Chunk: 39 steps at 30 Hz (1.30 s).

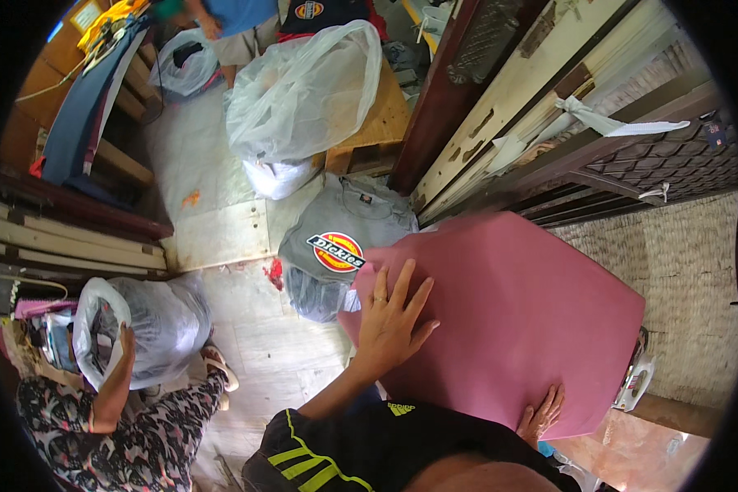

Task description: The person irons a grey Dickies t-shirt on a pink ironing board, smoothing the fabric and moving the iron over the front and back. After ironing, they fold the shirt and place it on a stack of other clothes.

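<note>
A broad, smooth, dusky-pink surface point(517, 320) that looks cloth-covered spreads in front of me, to the right of the middle. My left hand point(392, 320) lies on its left part, palm down with the fingers spread. On the near edge rests my right hand point(543, 416), its fingers stretched out flat. Neither hand grips anything. Just beyond the left edge, a grey T-shirt point(344, 217) with a round red and yellow print lies on top of a plastic-wrapped bundle point(316, 299). An iron point(634, 381) with a pale handle stands by the surface's right corner.
At the left, another person in patterned clothes point(139, 422) holds the rim of a clear plastic bag point(168, 328). A large plastic bag point(299, 102) sits beside a wooden table point(381, 115) ahead. Someone in blue point(242, 12) stands farther back. A metal grille point(656, 156) borders the right.
</note>
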Tool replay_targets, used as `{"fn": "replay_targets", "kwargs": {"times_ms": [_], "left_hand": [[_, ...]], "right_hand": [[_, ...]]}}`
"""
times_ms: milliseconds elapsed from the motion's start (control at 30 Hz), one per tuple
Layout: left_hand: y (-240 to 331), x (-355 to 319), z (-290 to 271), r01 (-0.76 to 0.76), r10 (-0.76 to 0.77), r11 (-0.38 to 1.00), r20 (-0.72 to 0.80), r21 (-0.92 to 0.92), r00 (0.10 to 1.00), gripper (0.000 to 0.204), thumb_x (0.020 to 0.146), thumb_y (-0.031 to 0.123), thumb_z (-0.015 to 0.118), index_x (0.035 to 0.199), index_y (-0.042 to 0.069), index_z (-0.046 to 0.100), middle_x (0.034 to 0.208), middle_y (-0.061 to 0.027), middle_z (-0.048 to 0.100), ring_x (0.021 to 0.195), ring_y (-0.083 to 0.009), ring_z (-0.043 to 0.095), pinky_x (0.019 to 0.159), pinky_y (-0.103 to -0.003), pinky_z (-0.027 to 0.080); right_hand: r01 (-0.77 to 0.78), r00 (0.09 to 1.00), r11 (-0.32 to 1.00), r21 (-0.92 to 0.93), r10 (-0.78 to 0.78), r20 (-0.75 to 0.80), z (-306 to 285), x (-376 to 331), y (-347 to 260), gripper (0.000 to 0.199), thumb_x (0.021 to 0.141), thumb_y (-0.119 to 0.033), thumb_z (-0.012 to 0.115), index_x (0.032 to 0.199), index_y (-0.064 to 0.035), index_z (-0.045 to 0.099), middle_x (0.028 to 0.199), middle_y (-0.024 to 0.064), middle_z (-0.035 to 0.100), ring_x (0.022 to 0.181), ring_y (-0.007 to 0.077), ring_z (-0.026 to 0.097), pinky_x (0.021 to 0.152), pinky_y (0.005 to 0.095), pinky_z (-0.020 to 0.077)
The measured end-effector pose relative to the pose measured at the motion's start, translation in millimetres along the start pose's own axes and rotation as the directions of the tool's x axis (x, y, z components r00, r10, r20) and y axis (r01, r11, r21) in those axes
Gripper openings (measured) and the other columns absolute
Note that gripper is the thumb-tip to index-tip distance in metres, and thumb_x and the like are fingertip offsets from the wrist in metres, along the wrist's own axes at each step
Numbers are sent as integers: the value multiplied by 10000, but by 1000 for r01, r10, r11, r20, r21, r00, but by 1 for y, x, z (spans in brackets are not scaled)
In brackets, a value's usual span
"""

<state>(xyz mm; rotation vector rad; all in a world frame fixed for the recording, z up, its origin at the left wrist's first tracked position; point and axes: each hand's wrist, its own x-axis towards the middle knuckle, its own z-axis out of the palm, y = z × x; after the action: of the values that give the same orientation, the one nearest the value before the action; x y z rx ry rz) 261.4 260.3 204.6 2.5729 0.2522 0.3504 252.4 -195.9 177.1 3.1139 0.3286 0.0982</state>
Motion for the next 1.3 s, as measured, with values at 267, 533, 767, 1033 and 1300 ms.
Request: {"fn": "replay_targets", "kwargs": {"times_ms": [267, 533, 767, 1033, 1300], "left_hand": [[1, 0, 7, 9, -9, 1000, -14, 2, 1000, 643, 792, 400, 716, 1360, 180, 509, 1516, -163, 296, 1289, -517, 351, 935, -569, 400], [17, -7, 6, 30, -30, 999, -36, 15, 999, 634, 792, 399, 706, 1349, 164, 516, 1505, -163, 317, 1249, -534, 381, 932, -579, 403], [20, -15, 14, -5, 22, 995, -166, 105, 986, 597, 804, 399, 684, 1324, 145, 534, 1487, -158, 353, 1222, -502, 421, 931, -573, 424], [11, -21, 28, -65, 104, 987, -266, 148, 958, 564, 841, 429, 640, 1318, 146, 541, 1465, -145, 395, 1145, -494, 487, 884, -556, 462], [2, -16, 35, -231, 299, 944, -317, 235, 900, 505, 860, 392, 634, 1283, 123, 573, 1394, -178, 481, 1250, -394, 466, 985, -500, 406]], "right_hand": [[11, 999, 1000, 17, -10, -44, 3, 1, 2, 729, 933, -521, 347, 1482, -45, 288, 1535, 224, 250, 1391, 451, 239, 1093, 588, 184], [-14, 998, 997, 70, 18, -62, -1, -7, 8, 707, 919, -526, 380, 1466, -80, 345, 1528, 212, 279, 1395, 438, 248, 1090, 582, 187], [-38, 994, 992, 124, 50, -93, 2, -5, 9, 610, 923, -434, 432, 1425, -87, 412, 1530, 165, 300, 1405, 396, 254, 1097, 566, 194], [-22, 986, 988, 155, 46, -159, -6, -12, 4, 559, 924, -368, 486, 1414, -103, 429, 1513, 127, 330, 1398, 356, 275, 1104, 548, 208], [-91, 984, 955, 282, 130, -121, -19, -17, 2, 509, 926, -389, 548, 1387, -188, 472, 1507, 58, 350, 1412, 297, 269, 1114, 551, 206]]}}
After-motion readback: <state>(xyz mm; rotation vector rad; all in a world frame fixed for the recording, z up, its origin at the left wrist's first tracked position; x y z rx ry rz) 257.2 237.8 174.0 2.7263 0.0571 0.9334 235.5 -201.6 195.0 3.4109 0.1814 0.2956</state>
